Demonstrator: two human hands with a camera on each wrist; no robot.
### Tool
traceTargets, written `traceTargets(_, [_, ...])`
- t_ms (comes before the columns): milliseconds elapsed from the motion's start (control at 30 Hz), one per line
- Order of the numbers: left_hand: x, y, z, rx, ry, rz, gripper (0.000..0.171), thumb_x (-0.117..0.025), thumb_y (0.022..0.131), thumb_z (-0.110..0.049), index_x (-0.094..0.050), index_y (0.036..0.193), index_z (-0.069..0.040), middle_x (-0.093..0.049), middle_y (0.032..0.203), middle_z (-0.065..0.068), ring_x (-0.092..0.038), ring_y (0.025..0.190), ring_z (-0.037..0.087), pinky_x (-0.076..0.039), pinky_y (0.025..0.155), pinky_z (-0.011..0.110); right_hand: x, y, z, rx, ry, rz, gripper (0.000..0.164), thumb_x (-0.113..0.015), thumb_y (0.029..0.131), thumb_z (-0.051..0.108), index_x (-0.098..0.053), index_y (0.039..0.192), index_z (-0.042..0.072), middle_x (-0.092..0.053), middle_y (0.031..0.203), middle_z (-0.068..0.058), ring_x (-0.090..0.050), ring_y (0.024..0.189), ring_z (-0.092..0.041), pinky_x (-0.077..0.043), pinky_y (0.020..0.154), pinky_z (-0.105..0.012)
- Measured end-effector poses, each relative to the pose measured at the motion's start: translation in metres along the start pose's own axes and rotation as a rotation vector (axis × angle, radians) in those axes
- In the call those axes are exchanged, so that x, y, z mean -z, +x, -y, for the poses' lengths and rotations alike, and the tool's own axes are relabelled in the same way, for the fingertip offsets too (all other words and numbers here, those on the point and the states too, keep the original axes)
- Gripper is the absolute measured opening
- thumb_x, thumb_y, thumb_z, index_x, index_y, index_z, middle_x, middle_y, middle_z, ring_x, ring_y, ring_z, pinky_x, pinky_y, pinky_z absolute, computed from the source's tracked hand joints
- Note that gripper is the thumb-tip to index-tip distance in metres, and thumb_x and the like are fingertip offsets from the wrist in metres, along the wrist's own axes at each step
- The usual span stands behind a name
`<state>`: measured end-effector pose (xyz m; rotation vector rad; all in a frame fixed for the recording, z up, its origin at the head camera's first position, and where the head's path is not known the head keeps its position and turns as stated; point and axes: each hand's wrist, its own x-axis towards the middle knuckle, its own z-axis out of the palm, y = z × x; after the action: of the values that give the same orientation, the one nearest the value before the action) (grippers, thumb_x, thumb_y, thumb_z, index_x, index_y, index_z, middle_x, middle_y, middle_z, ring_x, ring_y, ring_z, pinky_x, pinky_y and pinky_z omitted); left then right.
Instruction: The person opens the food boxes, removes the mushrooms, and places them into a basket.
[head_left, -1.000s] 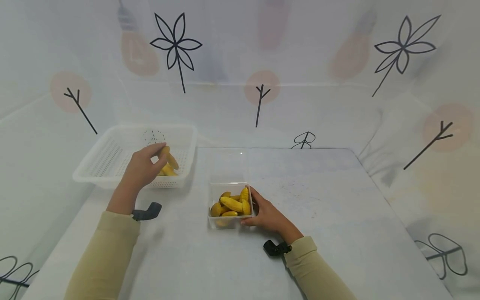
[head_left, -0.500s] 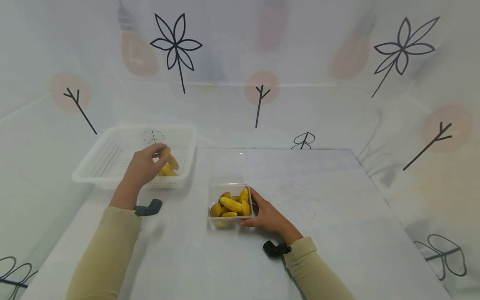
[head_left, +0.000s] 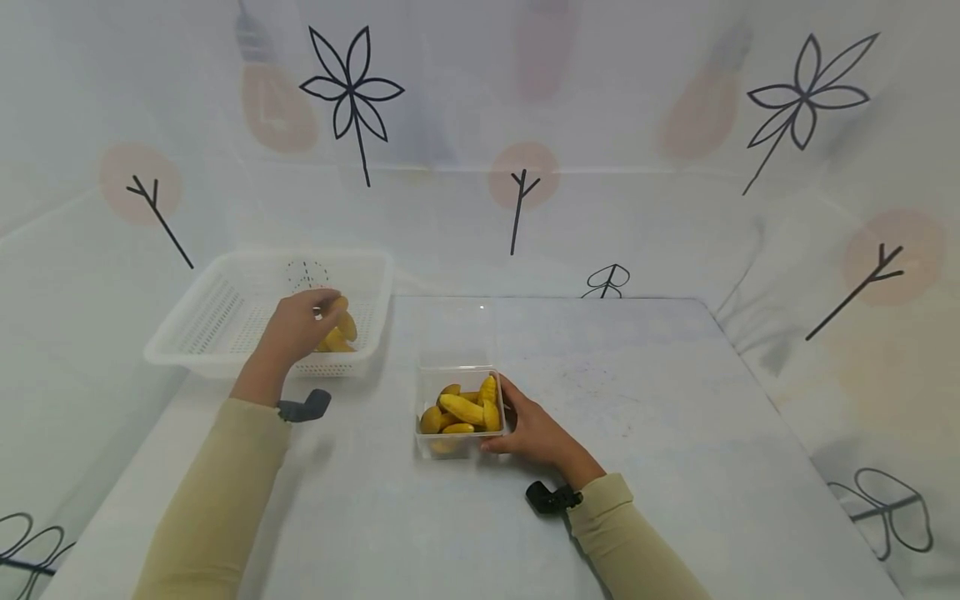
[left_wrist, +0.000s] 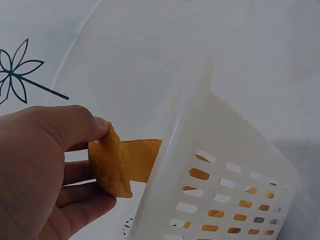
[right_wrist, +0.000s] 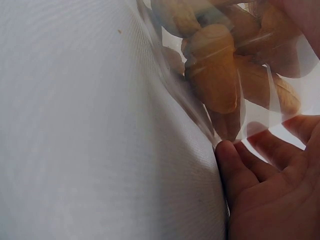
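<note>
My left hand (head_left: 298, 323) is inside the right part of a white perforated basket (head_left: 198, 360), pinching a curved yellow-orange piece (left_wrist: 108, 162) between thumb and fingers. Another such piece (left_wrist: 141, 159) shows just behind it in the left wrist view. More yellow pieces (head_left: 337, 338) lie in the basket below that hand. At the table's middle, a clear plastic box (head_left: 467, 448) holds several rounded, banana-like yellow pieces (head_left: 462, 407). Wrapped around the box's right side, my right hand (head_left: 534, 427) has its thumb at the front corner; the right wrist view shows its fingertips against the clear wall.
The box's clear lid (head_left: 456, 332) stretches back from its rear edge, across the white table (head_left: 675, 417). A white printed curtain (head_left: 442, 217) rises behind the table and on both sides. The basket stands at the back left corner.
My left hand has shifted slightly right and a little lower in the basket, with the forearm following. My right hand and the box have stayed put.
</note>
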<state>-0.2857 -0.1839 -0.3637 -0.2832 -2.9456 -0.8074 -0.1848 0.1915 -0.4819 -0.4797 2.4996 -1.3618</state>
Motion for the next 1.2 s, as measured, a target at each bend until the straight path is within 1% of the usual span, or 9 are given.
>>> traceTargets(167, [-0.002, 0.006, 0.0, 0.008, 0.004, 0.026, 0.048, -0.047, 0.1, -0.034, -0.049, 0.141, -0.007, -0.055, 0.136, 0.02, -0.05, 0.127, 0.039, -0.041, 0.106, 0.055, 0.0, 0.001, 0.001, -0.015, -0.018, -0.009, 0.117, -0.086, 0.069, 0.044, -0.007, 0.155, 0.035, -0.023, 0.161, 0.003, -0.03, 0.146, -0.026, -0.028, 0.118, -0.047])
traceTargets(367, [-0.007, 0.011, 0.001, 0.049, 0.013, 0.047, 0.052, -0.045, 0.1, -0.035, -0.047, 0.141, -0.005, -0.054, 0.137, 0.022, -0.049, 0.127, 0.039, -0.04, 0.108, 0.054, 0.0, 0.0, 0.0, -0.003, -0.007, -0.004, 0.116, -0.086, 0.069, 0.042, -0.008, 0.156, 0.032, -0.022, 0.161, 0.0, -0.031, 0.145, -0.028, -0.029, 0.117, -0.048])
traceTargets(500, [-0.009, 0.013, 0.0, 0.064, 0.022, 0.065, 0.052, -0.044, 0.099, -0.034, -0.047, 0.141, -0.003, -0.052, 0.139, 0.023, -0.048, 0.128, 0.04, -0.037, 0.11, 0.055, -0.001, 0.0, 0.0, 0.004, 0.003, 0.0, 0.116, -0.085, 0.07, 0.041, -0.008, 0.156, 0.031, -0.021, 0.162, -0.002, -0.03, 0.146, -0.03, -0.029, 0.117, -0.048])
traceTargets(667, [-0.012, 0.015, -0.001, 0.086, 0.02, 0.099, 0.052, -0.044, 0.099, -0.034, -0.046, 0.141, -0.002, -0.05, 0.14, 0.023, -0.047, 0.129, 0.04, -0.036, 0.111, 0.054, 0.0, 0.0, 0.001, 0.006, 0.003, 0.002, 0.116, -0.086, 0.07, 0.04, -0.007, 0.156, 0.031, -0.021, 0.162, -0.001, -0.029, 0.146, -0.029, -0.029, 0.118, -0.048])
traceTargets(767, [-0.014, 0.015, -0.001, 0.09, 0.016, 0.111, 0.053, -0.043, 0.099, -0.034, -0.046, 0.141, -0.001, -0.049, 0.142, 0.023, -0.045, 0.131, 0.04, -0.035, 0.112, 0.053, 0.0, 0.0, 0.001, 0.006, -0.007, 0.0, 0.116, -0.085, 0.07, 0.042, -0.008, 0.156, 0.031, -0.021, 0.162, -0.001, -0.03, 0.146, -0.029, -0.029, 0.117, -0.048])
traceTargets(867, [-0.016, 0.015, 0.0, 0.083, 0.01, 0.107, 0.053, -0.043, 0.099, -0.034, -0.047, 0.14, -0.001, -0.05, 0.141, 0.023, -0.046, 0.131, 0.04, -0.036, 0.112, 0.053, -0.001, 0.0, 0.001, -0.005, -0.014, -0.002, 0.117, -0.085, 0.069, 0.043, -0.008, 0.156, 0.033, -0.021, 0.162, 0.001, -0.03, 0.146, -0.028, -0.03, 0.117, -0.047])
traceTargets(1033, [-0.019, 0.015, 0.0, 0.079, 0.013, 0.112, 0.053, -0.045, 0.099, -0.038, -0.048, 0.14, -0.004, -0.051, 0.139, 0.023, -0.048, 0.129, 0.041, -0.041, 0.107, 0.055, -0.001, -0.001, 0.001, -0.008, -0.006, -0.006, 0.117, -0.086, 0.069, 0.043, -0.008, 0.156, 0.032, -0.021, 0.162, -0.001, -0.03, 0.146, -0.029, -0.03, 0.117, -0.048])
traceTargets(1200, [-0.018, 0.015, -0.002, 0.132, 0.022, 0.149, 0.053, -0.047, 0.1, -0.04, -0.045, 0.143, -0.009, -0.048, 0.142, 0.023, -0.045, 0.132, 0.042, -0.042, 0.106, 0.056, 0.0, 0.0, 0.0, -0.003, -0.019, -0.011, 0.116, -0.086, 0.069, 0.043, -0.009, 0.156, 0.032, -0.024, 0.161, -0.001, -0.033, 0.145, -0.029, -0.03, 0.117, -0.048])
